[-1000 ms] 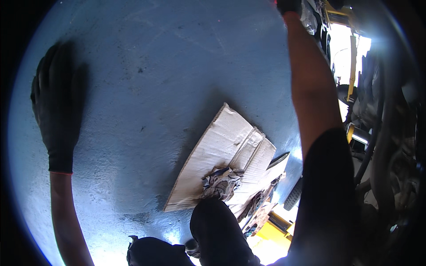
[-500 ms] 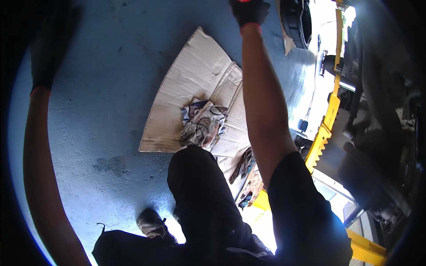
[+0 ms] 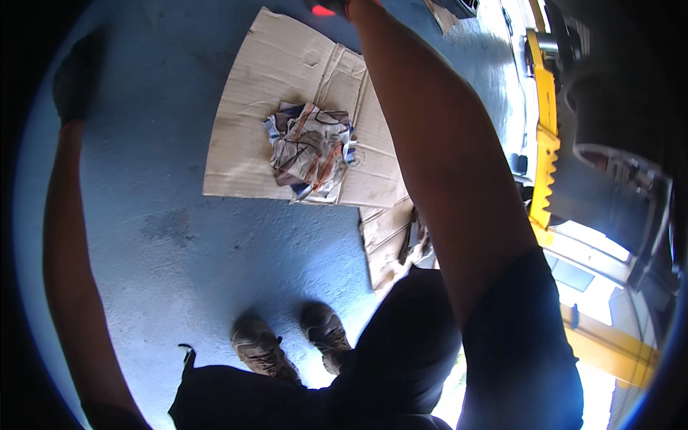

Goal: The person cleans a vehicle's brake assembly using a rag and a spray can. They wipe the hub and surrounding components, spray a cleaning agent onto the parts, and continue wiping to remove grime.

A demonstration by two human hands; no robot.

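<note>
My left hand (image 3: 79, 79), in a dark glove with a reddish cuff, hangs over the blue floor at the far left. It is dark and blurred, so its fingers are hard to read. At the top edge, my right hand (image 3: 335, 6) is mostly cut off, and its fingers are out of sight. A bright red patch (image 3: 323, 11) shows beside it; whether it belongs to the glove or to something held is unclear. Nearest below lies a flattened cardboard sheet (image 3: 240, 107), with a crumpled, stained cloth or paper bundle (image 3: 312, 147) on it, touched by neither hand.
A second cardboard piece (image 3: 380, 236) with a dark item lies beside my right knee. Along the right stands a yellow notched metal bar (image 3: 546, 143), with dark machinery (image 3: 616, 122) beyond it. My shoes (image 3: 326, 333) rest on the blue floor (image 3: 165, 272).
The view has shifted, so the cardboard and bundle sit higher. My right hand has moved leftward and partly out of the top edge. Both shoes now show as my right knee moved right.
</note>
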